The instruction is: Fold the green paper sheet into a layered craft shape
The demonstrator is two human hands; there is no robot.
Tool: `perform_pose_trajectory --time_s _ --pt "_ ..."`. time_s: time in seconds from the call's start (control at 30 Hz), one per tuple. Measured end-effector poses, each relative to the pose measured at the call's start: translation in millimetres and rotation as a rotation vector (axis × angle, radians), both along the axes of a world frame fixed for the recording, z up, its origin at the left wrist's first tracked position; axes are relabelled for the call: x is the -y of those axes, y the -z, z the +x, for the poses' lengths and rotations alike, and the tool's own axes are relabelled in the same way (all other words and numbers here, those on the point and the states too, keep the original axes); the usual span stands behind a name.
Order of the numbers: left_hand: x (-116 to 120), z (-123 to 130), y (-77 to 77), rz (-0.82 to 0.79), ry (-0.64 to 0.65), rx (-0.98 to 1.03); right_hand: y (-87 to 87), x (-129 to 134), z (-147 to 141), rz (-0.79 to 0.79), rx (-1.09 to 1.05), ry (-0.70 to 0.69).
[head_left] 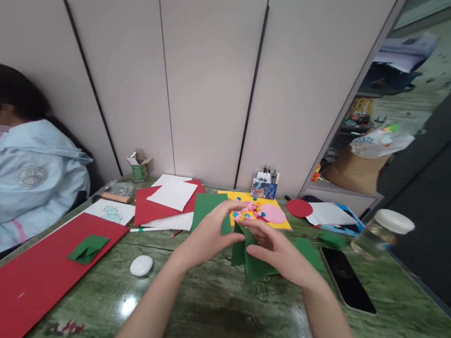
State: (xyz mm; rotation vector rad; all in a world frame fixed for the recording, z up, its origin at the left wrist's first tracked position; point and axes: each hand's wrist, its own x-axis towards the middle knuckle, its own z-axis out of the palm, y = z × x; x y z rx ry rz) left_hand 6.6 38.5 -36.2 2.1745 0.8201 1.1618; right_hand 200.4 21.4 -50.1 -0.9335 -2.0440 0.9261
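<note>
Above the middle of the table, both hands are on a folded green paper [253,262]. My left hand [213,230] holds its upper left side between thumb and fingers. My right hand [281,252] is closed on its right side, with the fingers bent over the top edge. Behind the hands lies a yellow sheet [281,222] with small pink, blue and yellow pieces [250,210] and a pink circle [273,214]. A flat green sheet [204,208] is left of them. Another green folded piece [88,248] rests on the long red sheet [29,275].
A person in a light blue jacket [35,179] sits at the left. A black phone [347,280] and a lidded jar [380,236] stand or lie at the right. A white oval object [141,265] is left of my arms. A marker box [265,184] stands at the back.
</note>
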Motion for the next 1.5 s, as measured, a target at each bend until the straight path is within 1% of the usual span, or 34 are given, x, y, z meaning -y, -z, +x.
perform_pose_trajectory --time_s 0.07,0.17,0.27,0.33,0.47,0.6,0.67,0.77,0.87,0.93,1.03,1.17,1.23,1.37,1.5 --pt "-2 2 4.4 -0.115 0.025 0.059 0.8 0 -1 -0.017 -0.044 0.015" --pt "-6 5 11.8 -0.269 0.099 0.142 1.4 0 -2 -0.004 -0.100 0.072" --pt "-9 8 16.5 -0.341 0.138 0.215 0.1 0 -3 0.049 -0.085 0.147" --pt "-10 9 17.1 -0.338 0.118 0.219 -1.3 1 -3 0.082 -0.055 0.187" --pt "-8 7 14.0 -0.301 0.033 0.178 -2.8 2 -2 0.140 -0.027 0.279" --pt "-7 0 9.4 -0.257 0.045 0.041 -1.4 2 2 0.152 -0.073 0.322" --pt "-7 -3 6.8 -0.211 0.007 -0.021 -0.8 1 4 0.142 -0.119 0.336" --pt "-6 -8 2.5 -0.166 -0.059 -0.067 -1.9 -1 7 0.123 -0.182 0.324" --pt "-3 -11 -2.4 -0.173 -0.076 -0.118 -4.4 0 9 0.119 -0.183 0.311" --pt "0 -12 -5.9 -0.178 -0.052 -0.177 -6.1 2 10 0.120 -0.138 0.309" --pt "5 -12 -10.1 -0.201 0.023 -0.252 -8.5 6 10 0.107 -0.037 0.281" --pt "10 -10 -12.5 -0.243 0.134 -0.314 -12.4 11 6 0.039 0.035 0.173" --pt "12 -9 -12.7 -0.245 0.168 -0.342 -14.3 12 3 0.019 0.055 0.139" --pt "14 -7 -12.5 -0.216 0.151 -0.395 -16.6 14 0 0.050 0.126 0.146" --pt "17 -5 -13.4 -0.190 0.117 -0.443 -18.2 17 -2 0.070 0.147 0.161"
